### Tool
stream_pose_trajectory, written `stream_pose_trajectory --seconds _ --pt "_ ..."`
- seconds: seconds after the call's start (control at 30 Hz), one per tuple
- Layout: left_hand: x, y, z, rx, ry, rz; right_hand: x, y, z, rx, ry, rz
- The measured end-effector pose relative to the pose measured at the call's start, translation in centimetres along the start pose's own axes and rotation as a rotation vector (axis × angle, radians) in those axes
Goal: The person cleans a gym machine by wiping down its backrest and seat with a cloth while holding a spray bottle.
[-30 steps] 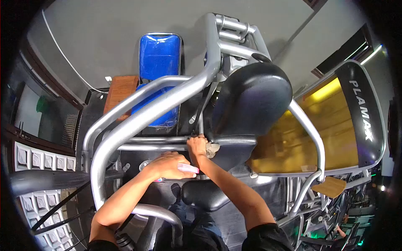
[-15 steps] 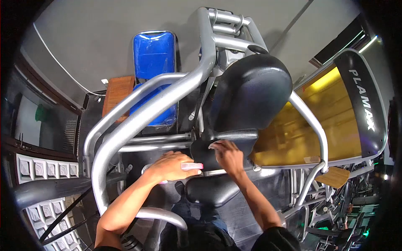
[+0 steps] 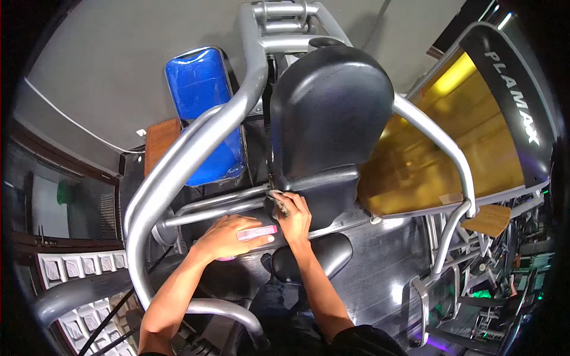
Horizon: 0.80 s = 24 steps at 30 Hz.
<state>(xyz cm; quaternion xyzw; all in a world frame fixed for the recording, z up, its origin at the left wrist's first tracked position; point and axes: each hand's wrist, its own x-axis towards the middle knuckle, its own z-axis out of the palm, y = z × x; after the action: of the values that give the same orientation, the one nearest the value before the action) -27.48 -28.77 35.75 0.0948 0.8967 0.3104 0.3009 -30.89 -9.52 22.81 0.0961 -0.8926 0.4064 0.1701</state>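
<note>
My left hand [image 3: 222, 236] is closed around a clear plastic item with a pink end [image 3: 257, 232]; a bit of pink also shows below the palm, and the rest is hidden. My right hand [image 3: 294, 221] pinches a crumpled greyish cloth [image 3: 278, 203] against the left side of a gym machine's black seat [image 3: 332, 193]. Above the seat stands the black padded backrest [image 3: 332, 110]. A smaller black pad [image 3: 314, 258] lies below my right wrist. Both hands are close together, with the clear item just left of the right wrist.
Curved silver tubes of the machine frame [image 3: 196, 142] arch on the left, and another tube [image 3: 436, 133] on the right. A blue chair [image 3: 199, 83] is behind. A yellow panel marked PLAMAX [image 3: 451, 136] stands at the right.
My view has shifted, bringing the backrest nearer. My right hand with the cloth has moved left and toward the seat's left edge, closer to my left hand, which keeps its hold.
</note>
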Motion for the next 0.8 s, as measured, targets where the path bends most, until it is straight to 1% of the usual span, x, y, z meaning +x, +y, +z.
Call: stream_pose_trajectory --seconds 0.1,0.13,0.17,0.23,0.3,0.37,0.43,0.47,0.53,0.57,0.6,0.63,0.7,0.77,0.8 --pt "-0.3 0.3 -0.3 -0.014 0.038 -0.035 -0.5 1.2 -0.9 -0.036 0.061 -0.006" --pt "-0.3 0.3 -0.5 -0.01 0.033 -0.037 -0.5 1.9 -1.1 -0.011 0.13 -0.017" --pt "-0.1 0.4 -0.7 -0.044 0.008 -0.032 -0.7 2.7 -1.7 0.008 0.147 0.006" --pt "0.0 0.4 -0.7 -0.078 -0.018 -0.026 -0.7 4.1 -2.8 0.045 0.205 0.109" --pt "-0.1 0.5 -0.5 -0.062 0.051 0.006 -0.5 5.1 -3.7 0.064 0.221 0.24" --pt "-0.4 1.3 -0.8 -0.055 0.054 -0.001 -0.1 5.8 -3.7 0.114 0.218 0.264" --pt "-0.1 1.2 -0.7 -0.047 0.059 -0.009 1.0 5.3 -3.5 0.169 0.402 0.334" --pt "0.4 0.4 -0.4 -0.055 0.029 -0.001 1.5 4.9 -3.1 0.151 0.482 0.395" --pt "0.4 0.5 -0.2 -0.061 -0.005 0.007 2.2 4.6 -2.0 0.171 0.508 0.395" --pt "0.1 1.0 -0.4 -0.056 0.043 0.016 2.3 4.4 -1.5 0.19 0.533 0.395" --pt "-0.1 1.4 -0.5 -0.052 0.092 0.027 2.6 3.1 -1.6 0.246 0.483 0.403" --pt "0.2 1.3 -0.3 -0.05 0.09 0.032 2.7 2.0 -1.7 0.173 0.449 0.332" --pt "0.8 0.4 0.0 -0.061 -0.018 0.036 2.3 1.1 -1.2 0.179 0.364 0.292" --pt "0.9 0.1 0.2 -0.066 -0.025 0.032 2.0 1.7 -1.2 0.193 0.34 0.265" --pt "0.8 0.1 0.2 -0.076 -0.033 0.023 1.9 2.0 -1.8 0.165 0.265 0.212"
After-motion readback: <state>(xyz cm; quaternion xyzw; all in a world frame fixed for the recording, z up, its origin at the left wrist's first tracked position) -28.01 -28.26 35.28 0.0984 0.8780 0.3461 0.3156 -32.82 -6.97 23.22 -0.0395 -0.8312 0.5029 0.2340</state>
